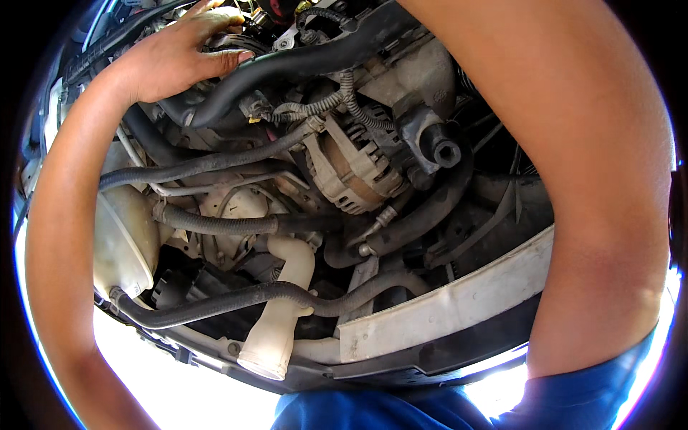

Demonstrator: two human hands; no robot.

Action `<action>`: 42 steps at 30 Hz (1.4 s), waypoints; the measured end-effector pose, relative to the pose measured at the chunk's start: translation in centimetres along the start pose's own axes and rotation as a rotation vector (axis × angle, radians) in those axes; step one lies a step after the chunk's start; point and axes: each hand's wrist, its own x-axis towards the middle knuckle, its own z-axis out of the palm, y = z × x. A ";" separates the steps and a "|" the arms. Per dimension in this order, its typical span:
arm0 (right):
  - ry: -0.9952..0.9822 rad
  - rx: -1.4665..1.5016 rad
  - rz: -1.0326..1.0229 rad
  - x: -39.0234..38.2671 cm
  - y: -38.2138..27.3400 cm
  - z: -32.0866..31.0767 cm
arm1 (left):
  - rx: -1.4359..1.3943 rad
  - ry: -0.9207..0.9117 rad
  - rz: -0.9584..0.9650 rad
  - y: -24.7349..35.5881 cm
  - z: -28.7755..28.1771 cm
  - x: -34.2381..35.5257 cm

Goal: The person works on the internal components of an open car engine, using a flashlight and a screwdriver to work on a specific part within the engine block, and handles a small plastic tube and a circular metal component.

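Note:
My left hand (190, 54) reaches over the far left part of a car engine bay. Its thumb and fingers are spread apart, resting on or just over dark engine parts beside a thick black hose (287, 66). The thumb tip lies near that hose. No grip on a thing shows. My right arm (588, 129) crosses the right side and leaves at the top edge, so the right hand is out of sight. Between the arms sits an alternator (351, 168) with a ribbed metal housing. A red part (281, 8) shows at the top edge, too cut off to name.
A whitish plastic reservoir (122, 233) stands at the left, with a black hose (215, 304) running from its base. A white plastic filler neck (276, 333) rises near the front. The pale front crossmember (451, 301) bounds the near side. Corrugated wiring conduit (315, 107) lies above the alternator.

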 end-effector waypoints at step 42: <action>-0.645 0.007 0.228 7.7 -1.1 -1.7 | 0.026 -0.149 -0.136 1.4 -0.2 2.3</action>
